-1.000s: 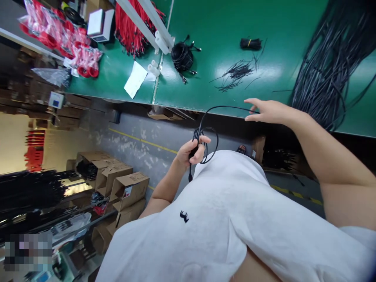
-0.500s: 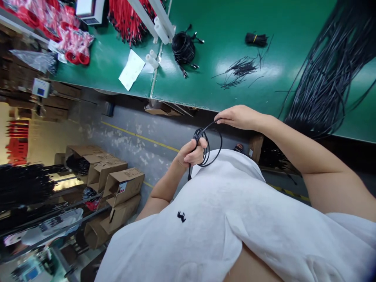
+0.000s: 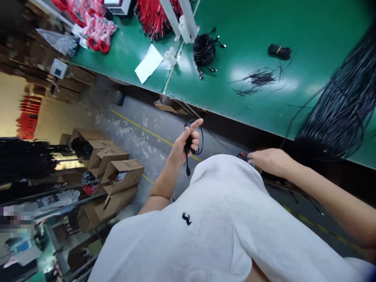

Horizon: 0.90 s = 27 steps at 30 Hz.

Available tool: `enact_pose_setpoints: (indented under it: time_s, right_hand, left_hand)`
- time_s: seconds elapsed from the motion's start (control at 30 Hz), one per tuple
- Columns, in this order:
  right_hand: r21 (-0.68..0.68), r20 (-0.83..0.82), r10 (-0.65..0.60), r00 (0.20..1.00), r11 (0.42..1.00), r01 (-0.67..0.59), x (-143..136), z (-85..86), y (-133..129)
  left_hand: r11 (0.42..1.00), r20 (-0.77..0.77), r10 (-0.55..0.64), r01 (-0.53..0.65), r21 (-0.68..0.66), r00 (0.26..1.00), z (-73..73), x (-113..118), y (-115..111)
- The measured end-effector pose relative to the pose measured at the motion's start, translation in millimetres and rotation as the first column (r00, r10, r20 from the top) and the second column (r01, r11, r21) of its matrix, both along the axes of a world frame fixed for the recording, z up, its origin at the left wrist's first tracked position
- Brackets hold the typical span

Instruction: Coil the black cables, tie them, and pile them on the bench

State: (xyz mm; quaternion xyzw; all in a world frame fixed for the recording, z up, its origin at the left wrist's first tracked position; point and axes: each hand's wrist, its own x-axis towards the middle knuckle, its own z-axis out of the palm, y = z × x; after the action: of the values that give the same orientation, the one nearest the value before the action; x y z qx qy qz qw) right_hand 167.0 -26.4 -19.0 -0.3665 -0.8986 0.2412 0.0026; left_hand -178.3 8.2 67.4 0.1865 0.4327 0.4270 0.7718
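Observation:
My left hand (image 3: 188,141) is closed round a coiled black cable (image 3: 201,145), its index finger stretched out. One connector end hangs below that palm. My right hand (image 3: 268,161) is off to the right, in front of the bench edge, blurred by motion; its fingers are bent together, and whether they hold the cable is too smeared to tell. On the green bench (image 3: 235,23) lie a tied black cable coil (image 3: 204,50), a scatter of short black ties (image 3: 263,77), a banded black bundle (image 3: 279,51) and a large heap of black cables (image 3: 337,105).
Red cables (image 3: 157,19), a white paper (image 3: 149,63), white plastic rollers (image 3: 170,56) and pink-bagged red parts (image 3: 98,31) are on the bench to the left. Cardboard boxes (image 3: 125,174) stand on the floor at lower left.
My right hand has moved down and right, away from my left hand. The cable in my left hand is gathered into a tighter coil, and its index finger has stretched out. The view has shifted.

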Motion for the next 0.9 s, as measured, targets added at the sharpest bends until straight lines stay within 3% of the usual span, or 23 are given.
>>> enact_pose_setpoints:
  time_s: [0.07, 0.17, 0.27, 0.33, 0.43, 0.5, 0.6, 0.67, 0.77, 0.83, 0.9]
  right_hand:
    - [0.021, -0.136, 0.121, 0.983, 0.993, -0.12, -32, 40.2, -15]
    - [0.07, -0.222, 0.061, 0.973, 0.996, -0.046, -63, 78.9, -4]
    - [-0.009, -0.273, -0.032, 0.962, 0.999, 0.031, -65, 81.2, 23]
    - [-0.148, -0.347, -0.055, 0.936, 0.989, 0.004, -56, 72.7, 36]
    - [-0.332, -0.431, -0.216, 0.876, 0.941, 0.069, -40, 62.7, 44]
    - [-0.389, -0.434, -0.336, 0.836, 0.907, 0.163, -33, 59.1, 45]
    - [-0.436, -0.415, -0.395, 0.819, 0.877, 0.202, -19, 43.1, 46]
    - [-0.474, -0.365, -0.456, 0.812, 0.841, 0.26, 2, 15.8, 44]
    - [-0.439, -0.209, -0.605, 0.768, 0.76, 0.479, 47, -39.8, 34]
    - [-0.309, -0.104, -0.601, 0.793, 0.777, 0.549, 68, -65.6, 22]
    - [-0.188, -0.039, -0.476, 0.878, 0.867, 0.462, 65, -67.3, 8]
  left_hand:
    - [0.979, -0.037, -0.204, 0.202, -0.035, 0.978, -9.3, 15, -3]
    - [0.872, -0.047, -0.489, 0.487, -0.046, 0.871, -17.7, 35, -14]
    - [0.715, 0.0, -0.699, 0.699, -0.01, 0.715, -15.6, 43, -21]
    - [0.67, 0.059, -0.741, 0.742, 0.019, 0.669, -12.6, 41, -22]
    - [0.726, 0.151, -0.682, 0.687, 0.029, 0.715, -14.0, 34, -23]
    - [0.772, 0.177, -0.628, 0.635, 0.018, 0.758, -19.3, 29, -28]
    - [0.816, 0.141, -0.564, 0.575, -0.054, 0.814, -24.7, 20, -37]
    - [0.884, 0.101, -0.456, 0.463, -0.058, 0.884, -19.5, 7, -36]
    - [0.985, 0.11, -0.156, 0.146, 0.094, 0.982, 1.5, -21, -22]
    - [0.986, 0.141, 0.019, -0.042, 0.162, 0.99, 15.3, -34, -10]
    - [0.98, 0.122, 0.127, -0.144, 0.141, 0.984, 20.9, -36, -2]
